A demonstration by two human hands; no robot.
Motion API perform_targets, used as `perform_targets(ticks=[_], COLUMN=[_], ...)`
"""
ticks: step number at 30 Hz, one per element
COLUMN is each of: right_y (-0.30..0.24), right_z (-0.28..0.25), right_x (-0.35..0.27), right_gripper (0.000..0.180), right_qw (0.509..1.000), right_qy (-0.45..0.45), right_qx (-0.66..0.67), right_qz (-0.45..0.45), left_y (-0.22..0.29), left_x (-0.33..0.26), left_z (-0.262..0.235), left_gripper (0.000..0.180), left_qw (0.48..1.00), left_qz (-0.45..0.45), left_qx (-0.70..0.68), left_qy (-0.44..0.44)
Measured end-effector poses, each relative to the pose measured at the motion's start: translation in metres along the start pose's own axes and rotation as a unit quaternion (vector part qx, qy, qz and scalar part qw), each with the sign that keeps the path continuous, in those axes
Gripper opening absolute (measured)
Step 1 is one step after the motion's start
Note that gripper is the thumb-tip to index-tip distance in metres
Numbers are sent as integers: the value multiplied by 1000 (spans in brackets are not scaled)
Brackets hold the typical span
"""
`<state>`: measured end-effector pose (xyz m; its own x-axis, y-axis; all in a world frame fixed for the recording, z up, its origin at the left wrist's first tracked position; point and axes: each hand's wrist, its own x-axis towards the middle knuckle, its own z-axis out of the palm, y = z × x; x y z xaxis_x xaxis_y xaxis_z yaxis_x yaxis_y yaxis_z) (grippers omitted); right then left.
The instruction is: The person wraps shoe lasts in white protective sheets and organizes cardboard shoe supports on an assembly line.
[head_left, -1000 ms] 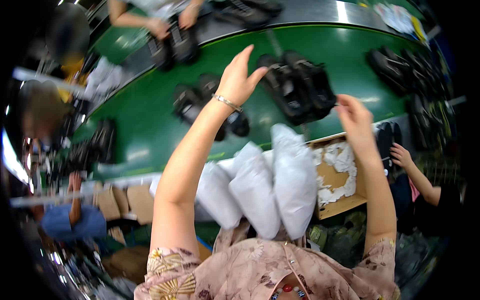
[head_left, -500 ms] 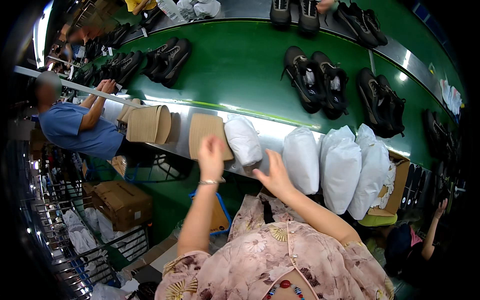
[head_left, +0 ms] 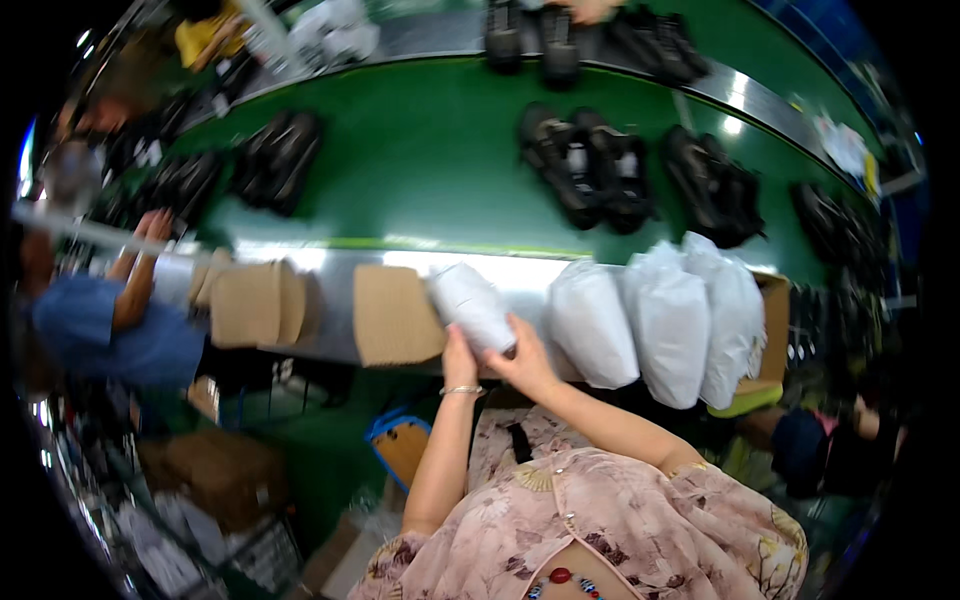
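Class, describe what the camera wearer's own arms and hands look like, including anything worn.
The left hand and right hand are ungloved. A slim silver-toned bracelet circles the left wrist; none shows on the right. The short pink sleeves are floral-printed.

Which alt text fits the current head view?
A person's left grip and right grip hold the near end of a white bundle over a metal ledge, between brown cardboard and larger white bundles. Beyond, pairs of dark shoes stand on a green surface.
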<state>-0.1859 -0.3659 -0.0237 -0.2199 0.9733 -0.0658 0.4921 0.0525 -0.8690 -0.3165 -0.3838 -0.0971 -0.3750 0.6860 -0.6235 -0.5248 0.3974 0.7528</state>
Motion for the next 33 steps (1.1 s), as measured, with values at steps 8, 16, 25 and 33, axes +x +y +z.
perform_targets(ticks=[8, 16, 25, 33], right_y=[-15, -79, -78, -12], right_z=[-14, -120, -252, -343], right_x=[-23, -37, -9, 21], right_gripper=[73, 70, 69, 76], right_qw=[995, 976, 939, 891], right_qy=[91, 138, 139, 340], right_qx=[-23, 107, 315, 300], right_qz=[-14, -131, -9, 13], left_y=[27, 129, 148, 100], left_x=[-28, -101, -131, -147], left_z=[11, 107, 285, 434], left_gripper=[56, 70, 68, 42], left_qw=[996, 963, 927, 929], left_qz=[23, 87, -12, 79], left_qx=[79, -108, -83, -44], left_qy=[40, -230, -366, -359])
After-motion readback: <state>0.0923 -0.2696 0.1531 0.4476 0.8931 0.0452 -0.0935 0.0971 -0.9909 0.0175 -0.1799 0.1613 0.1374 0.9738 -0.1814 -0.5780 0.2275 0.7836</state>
